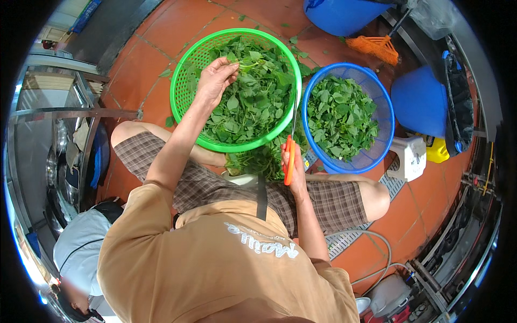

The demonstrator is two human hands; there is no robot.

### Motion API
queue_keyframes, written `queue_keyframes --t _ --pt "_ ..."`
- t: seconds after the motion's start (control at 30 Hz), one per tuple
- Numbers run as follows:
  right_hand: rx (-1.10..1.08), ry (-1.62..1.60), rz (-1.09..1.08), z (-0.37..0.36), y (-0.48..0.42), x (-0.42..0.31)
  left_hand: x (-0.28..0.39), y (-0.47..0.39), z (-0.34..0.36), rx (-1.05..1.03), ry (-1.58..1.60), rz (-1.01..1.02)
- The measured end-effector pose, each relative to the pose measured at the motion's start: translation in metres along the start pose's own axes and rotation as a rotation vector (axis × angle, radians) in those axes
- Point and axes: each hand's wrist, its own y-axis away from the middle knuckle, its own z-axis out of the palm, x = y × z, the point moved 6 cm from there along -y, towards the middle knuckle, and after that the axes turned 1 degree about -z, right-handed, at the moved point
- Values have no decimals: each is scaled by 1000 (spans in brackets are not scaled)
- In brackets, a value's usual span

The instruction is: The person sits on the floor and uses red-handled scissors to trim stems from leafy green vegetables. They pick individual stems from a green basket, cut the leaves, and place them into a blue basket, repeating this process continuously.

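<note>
My left hand pinches the stem of a leafy green sprig over a bright green plastic basket. Loose green leaves and stems fill much of that basket. In my right hand is a pair of scissors with orange handles; the dark blades point away from me along the green basket's right rim. Whether the blades are apart I cannot tell. To the right stands a blue mesh basket holding leafy greens. More leafy stems lie between my legs, below the green basket.
A white plastic stool stands right of the blue basket, near a blue bin. An orange broom rests beside another blue tub. A metal drain grate crosses the tiled floor. A person is behind me at left.
</note>
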Motion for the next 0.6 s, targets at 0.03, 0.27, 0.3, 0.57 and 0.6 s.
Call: queue_keyframes --t 0.03,0.27,0.3,0.57,0.6 --pt "36 -21 4 -1 1 0 0 2 3 -3 -16 1" --pt "197 -228 -1 -14 2 -10 -5 42 17 -146 -124 -43" --pt "211 -218 -39 -17 4 -12 -5 48 19 -152 -152 -19" --pt "325 126 -441 8 -11 -94 -22 88 38 -246 -271 -58" --pt "362 197 -449 11 -12 -100 -23 91 38 -244 -273 -68"
